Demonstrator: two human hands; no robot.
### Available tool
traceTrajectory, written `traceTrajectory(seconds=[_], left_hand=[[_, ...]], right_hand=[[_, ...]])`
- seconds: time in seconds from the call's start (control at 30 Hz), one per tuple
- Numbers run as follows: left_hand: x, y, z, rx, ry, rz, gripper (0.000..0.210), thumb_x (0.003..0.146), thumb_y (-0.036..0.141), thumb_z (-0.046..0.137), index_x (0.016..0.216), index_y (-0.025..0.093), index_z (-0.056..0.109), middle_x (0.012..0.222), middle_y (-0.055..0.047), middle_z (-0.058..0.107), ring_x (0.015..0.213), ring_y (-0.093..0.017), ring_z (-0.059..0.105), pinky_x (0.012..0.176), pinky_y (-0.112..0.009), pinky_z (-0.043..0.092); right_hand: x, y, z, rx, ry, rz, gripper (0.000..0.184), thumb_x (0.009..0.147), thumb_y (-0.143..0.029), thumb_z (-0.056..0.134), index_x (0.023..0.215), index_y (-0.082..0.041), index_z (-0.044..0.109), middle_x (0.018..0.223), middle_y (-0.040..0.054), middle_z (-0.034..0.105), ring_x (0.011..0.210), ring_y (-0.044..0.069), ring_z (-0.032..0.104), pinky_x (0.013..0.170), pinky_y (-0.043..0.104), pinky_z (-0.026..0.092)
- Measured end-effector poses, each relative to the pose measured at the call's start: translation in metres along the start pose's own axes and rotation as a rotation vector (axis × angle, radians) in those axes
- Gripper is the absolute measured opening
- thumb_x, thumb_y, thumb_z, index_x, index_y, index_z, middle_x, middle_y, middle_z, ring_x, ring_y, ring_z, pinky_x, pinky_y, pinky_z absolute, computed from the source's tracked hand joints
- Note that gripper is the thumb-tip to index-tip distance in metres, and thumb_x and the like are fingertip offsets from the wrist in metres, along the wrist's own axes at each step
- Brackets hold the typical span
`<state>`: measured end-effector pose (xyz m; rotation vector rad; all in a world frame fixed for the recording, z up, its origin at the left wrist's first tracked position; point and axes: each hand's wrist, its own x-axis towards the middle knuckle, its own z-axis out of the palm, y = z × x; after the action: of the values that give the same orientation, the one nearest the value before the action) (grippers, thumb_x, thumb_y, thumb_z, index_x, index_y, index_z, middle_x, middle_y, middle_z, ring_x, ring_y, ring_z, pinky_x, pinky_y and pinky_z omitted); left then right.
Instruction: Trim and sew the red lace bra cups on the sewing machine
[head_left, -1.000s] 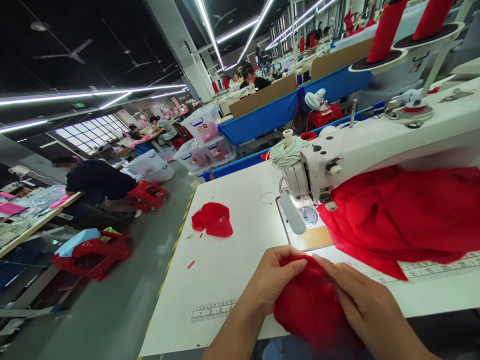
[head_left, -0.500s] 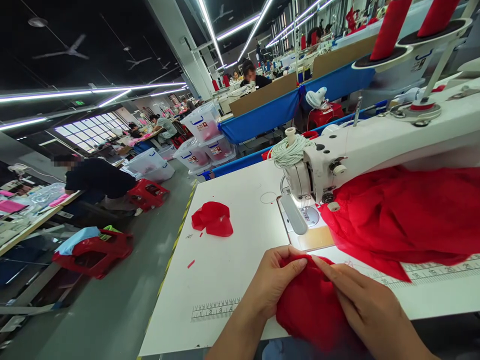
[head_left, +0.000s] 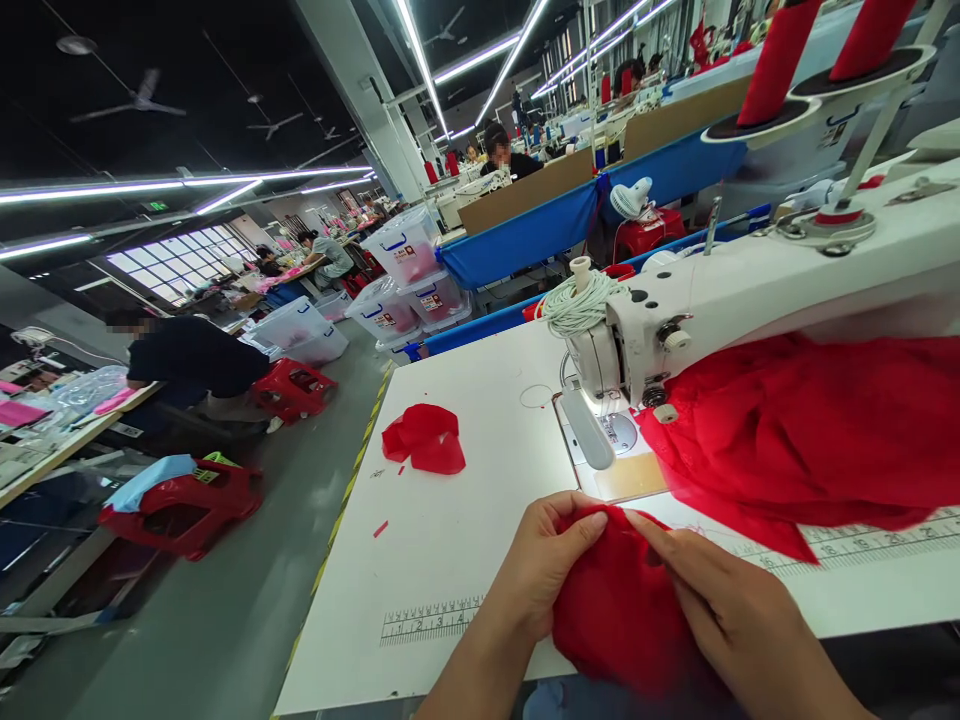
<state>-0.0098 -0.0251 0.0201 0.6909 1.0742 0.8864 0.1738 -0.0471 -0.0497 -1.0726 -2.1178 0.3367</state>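
Note:
Between my two hands hangs a piece of red fabric (head_left: 619,620), bunched at its top edge over the near side of the table. My left hand (head_left: 551,560) pinches that edge between thumb and fingers. On the other side, my right hand (head_left: 724,590) grips the same edge a short way off, with some of its fingers hidden behind the cloth. Just beyond my hands stands a white sewing machine (head_left: 720,290). A larger heap of red fabric (head_left: 817,430) lies beside and under its arm, reaching towards the needle area.
Small red fabric scraps (head_left: 424,438) lie on the white table (head_left: 450,530) at the left. A printed ruler (head_left: 427,622) runs along the near edge. Red thread cones (head_left: 780,60) stand at upper right. Plastic bins (head_left: 405,245) and red stools (head_left: 184,505) stand beyond; other people sit working.
Almost nothing differs. The view has shifted very slightly, and both hands keep their pinch on the red fabric in nearly the same place.

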Motion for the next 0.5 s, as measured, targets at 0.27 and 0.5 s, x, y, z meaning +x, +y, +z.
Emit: traceTrajectory(seconds=[0.27, 0.5], left_hand=[[-0.002, 0.000, 0.000, 0.048, -0.004, 0.018, 0.032, 0.065, 0.038, 0.083, 0.079, 0.013, 0.069, 0.073, -0.004, 0.068, 0.069, -0.013, 0.059, 0.069, -0.023, 0.043], [-0.001, -0.002, 0.001, 0.077, 0.022, 0.004, 0.034, 0.062, 0.040, 0.085, 0.078, 0.013, 0.069, 0.073, -0.002, 0.067, 0.068, -0.011, 0.057, 0.067, -0.022, 0.040]], right_hand=[[0.002, -0.001, 0.001, -0.038, 0.038, -0.029, 0.054, 0.095, -0.008, 0.036, 0.145, -0.025, 0.039, 0.095, 0.0030, 0.069, 0.086, 0.014, 0.070, 0.067, 0.018, 0.057], [0.014, -0.016, -0.009, 0.328, 0.148, 0.150, 0.047, 0.096, -0.011, 0.043, 0.137, -0.034, 0.047, 0.075, -0.0067, 0.064, 0.051, 0.006, 0.059, 0.053, 0.012, 0.051]])
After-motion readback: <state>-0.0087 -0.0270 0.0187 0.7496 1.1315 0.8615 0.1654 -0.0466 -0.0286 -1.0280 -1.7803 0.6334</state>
